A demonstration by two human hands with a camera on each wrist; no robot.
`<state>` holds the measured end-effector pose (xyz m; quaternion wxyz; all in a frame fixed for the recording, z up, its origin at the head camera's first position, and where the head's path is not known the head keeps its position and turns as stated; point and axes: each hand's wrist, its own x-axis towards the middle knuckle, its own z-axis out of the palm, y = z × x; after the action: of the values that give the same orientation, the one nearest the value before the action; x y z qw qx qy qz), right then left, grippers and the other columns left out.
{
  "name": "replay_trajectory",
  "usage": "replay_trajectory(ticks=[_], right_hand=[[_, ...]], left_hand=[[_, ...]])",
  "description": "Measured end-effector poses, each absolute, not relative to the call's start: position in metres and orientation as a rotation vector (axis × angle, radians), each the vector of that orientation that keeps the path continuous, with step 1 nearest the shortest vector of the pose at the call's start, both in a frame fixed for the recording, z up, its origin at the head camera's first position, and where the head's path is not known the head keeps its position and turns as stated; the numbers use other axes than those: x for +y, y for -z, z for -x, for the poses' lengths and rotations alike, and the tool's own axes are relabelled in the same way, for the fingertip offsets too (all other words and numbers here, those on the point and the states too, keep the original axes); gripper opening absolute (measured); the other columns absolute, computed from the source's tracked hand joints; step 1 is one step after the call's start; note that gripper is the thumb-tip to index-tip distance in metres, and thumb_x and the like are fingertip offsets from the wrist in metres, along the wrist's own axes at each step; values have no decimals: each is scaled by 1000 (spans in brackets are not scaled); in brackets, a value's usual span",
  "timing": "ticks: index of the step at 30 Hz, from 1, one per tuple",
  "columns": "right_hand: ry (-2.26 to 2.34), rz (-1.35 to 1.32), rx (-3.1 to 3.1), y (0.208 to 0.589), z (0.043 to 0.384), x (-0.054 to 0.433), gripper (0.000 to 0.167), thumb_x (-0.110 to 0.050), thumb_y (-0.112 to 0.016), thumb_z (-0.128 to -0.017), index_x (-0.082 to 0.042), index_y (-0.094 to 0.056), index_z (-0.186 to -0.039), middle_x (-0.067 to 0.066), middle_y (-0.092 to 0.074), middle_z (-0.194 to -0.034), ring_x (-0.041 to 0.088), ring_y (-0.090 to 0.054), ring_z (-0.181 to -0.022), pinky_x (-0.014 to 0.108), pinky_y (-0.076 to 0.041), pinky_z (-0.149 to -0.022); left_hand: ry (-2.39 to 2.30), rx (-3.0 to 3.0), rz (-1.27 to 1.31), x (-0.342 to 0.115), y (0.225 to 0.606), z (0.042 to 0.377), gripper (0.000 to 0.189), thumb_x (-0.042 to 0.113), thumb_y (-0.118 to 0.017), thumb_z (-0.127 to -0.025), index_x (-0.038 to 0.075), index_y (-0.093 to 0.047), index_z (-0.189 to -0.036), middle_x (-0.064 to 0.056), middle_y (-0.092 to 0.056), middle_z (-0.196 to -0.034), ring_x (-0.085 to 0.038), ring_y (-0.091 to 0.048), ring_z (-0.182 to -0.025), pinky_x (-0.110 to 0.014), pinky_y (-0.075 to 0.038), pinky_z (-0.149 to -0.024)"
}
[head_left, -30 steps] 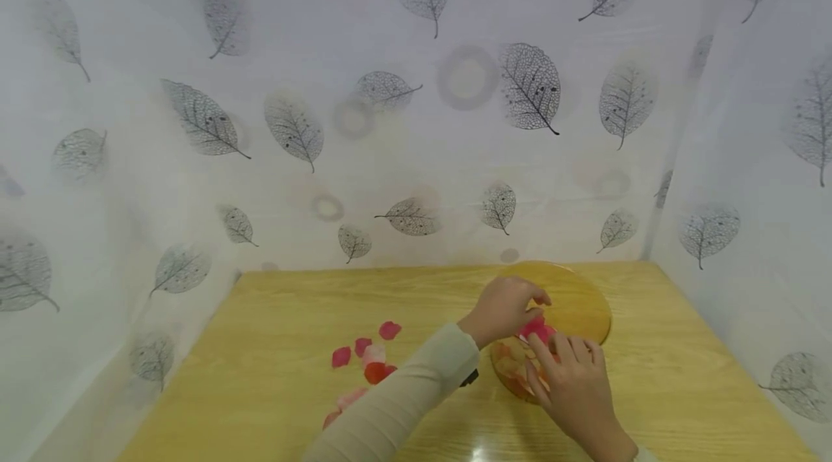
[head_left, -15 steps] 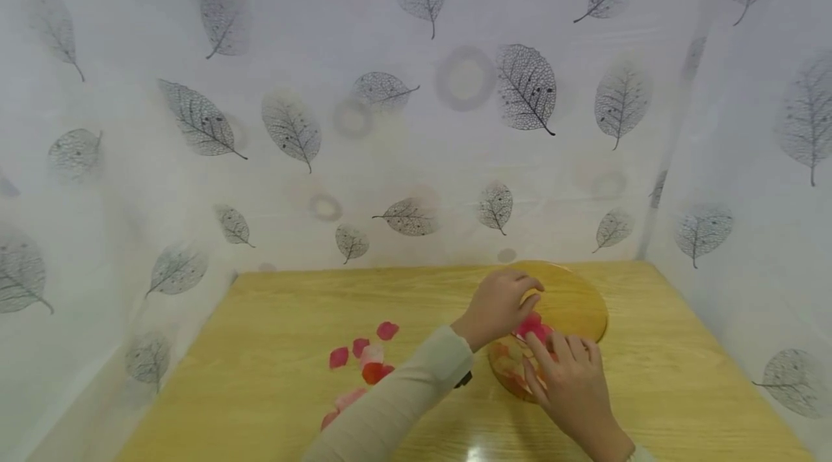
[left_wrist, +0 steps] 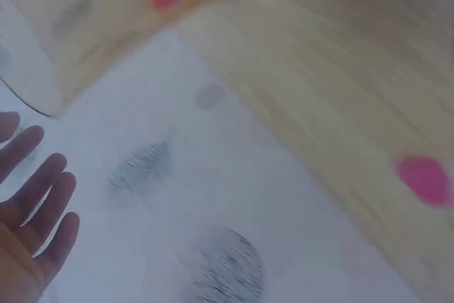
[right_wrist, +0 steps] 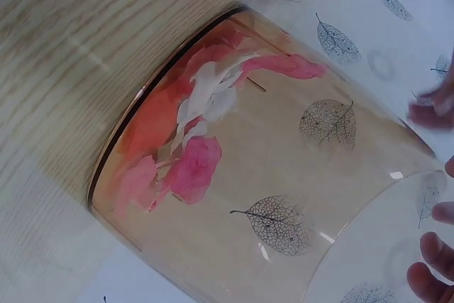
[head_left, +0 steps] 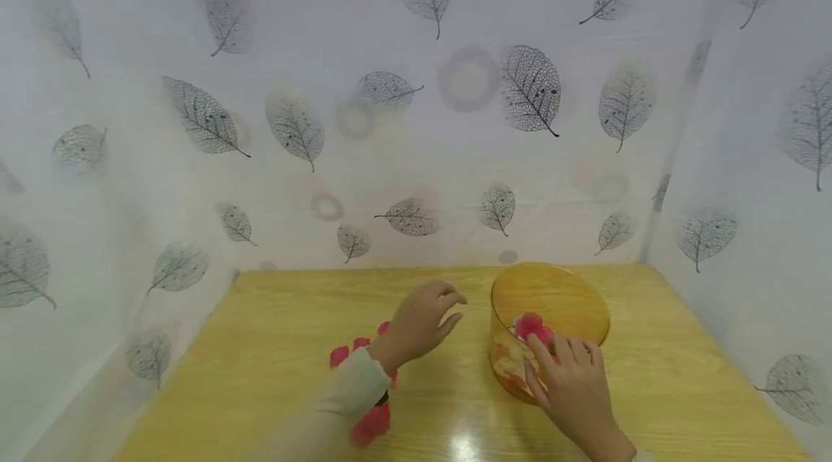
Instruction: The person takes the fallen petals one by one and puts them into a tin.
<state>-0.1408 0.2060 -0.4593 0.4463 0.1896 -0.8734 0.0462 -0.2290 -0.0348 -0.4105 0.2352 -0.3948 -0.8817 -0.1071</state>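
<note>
A clear amber cylinder-shaped container [head_left: 499, 364] stands on the table, right of centre. Pink, white and orange petals [right_wrist: 195, 168] lie at its bottom in the right wrist view. My right hand [head_left: 575, 386] is at its near rim, fingers loosely bent over the opening; whether they press the rim cannot be made out. My left hand [head_left: 416, 325] is off to the container's left, above the table, with fingers loose and nothing visible in them. Its fingers look spread in the blurred left wrist view. Pink and red petals [head_left: 339, 356] lie below and beside that hand, partly hidden by the arm.
The wood-grain table [head_left: 286, 303] is bounded by pale curtains [head_left: 312, 36] printed with leaves, at the back and both sides. More petals [head_left: 370, 426] lie toward the table's front, left of centre. A black object [head_left: 382, 398] sits at my left wrist.
My left hand has moved left, away from the container's opening, toward the petals on the table. My right hand has stayed at the rim. More of the container shows now.
</note>
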Motion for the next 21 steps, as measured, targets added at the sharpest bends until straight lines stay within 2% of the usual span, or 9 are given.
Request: replay_trajectory(ticks=[3, 6, 10, 15, 21], right_hand=[[-122, -474, -2164, 459, 141, 205, 53, -45, -26, -98, -10, -66, -98, 6, -49, -75, 25, -45, -69, 44, -36, -71], [-120, -477, -2159, 459, 142, 204, 52, -44, -26, -98, -10, -65, -97, 6, -49, -74, 25, -45, -69, 44, -36, -70], [-112, -475, -2148, 460, 141, 206, 51, -44, -27, -98, -10, -65, -96, 7, -50, -74, 25, -45, -68, 44, -37, -69], [-114, -472, -2155, 459, 141, 207, 53, -44, -26, -98, -10, -66, -97, 7, -50, -75, 26, -46, -69, 45, -37, -70], [-116, -477, -2158, 458, 142, 206, 53, -45, -26, -98, -10, -66, -97, 7, -50, -74, 25, -45, -68, 46, -37, -70]], left_hand=[[269, -2497, 1079, -72, 424, 230, 17, 25, -67, -86, 17, -67, -101, 2, -64, -99, -14, -62, -93, -31, -52, -84], [247, -2543, 1119, -105, 442, 230, 17, 20, -71, -82, 13, -67, -97, -1, -64, -91, -15, -60, -82, -30, -52, -75], [247, -2694, 1104, -135, 464, 231, 18, 14, -71, -81, 8, -67, -98, -4, -64, -88, -18, -60, -77, -32, -53, -71], [271, -2884, 929, -152, 477, 233, 18, 12, -65, -86, 5, -68, -102, -8, -66, -93, -22, -63, -81, -37, -55, -76], [322, -2988, 943, -156, 476, 231, 13, 18, -68, -85, 12, -70, -96, -1, -65, -90, -14, -60, -77, -31, -54, -75]])
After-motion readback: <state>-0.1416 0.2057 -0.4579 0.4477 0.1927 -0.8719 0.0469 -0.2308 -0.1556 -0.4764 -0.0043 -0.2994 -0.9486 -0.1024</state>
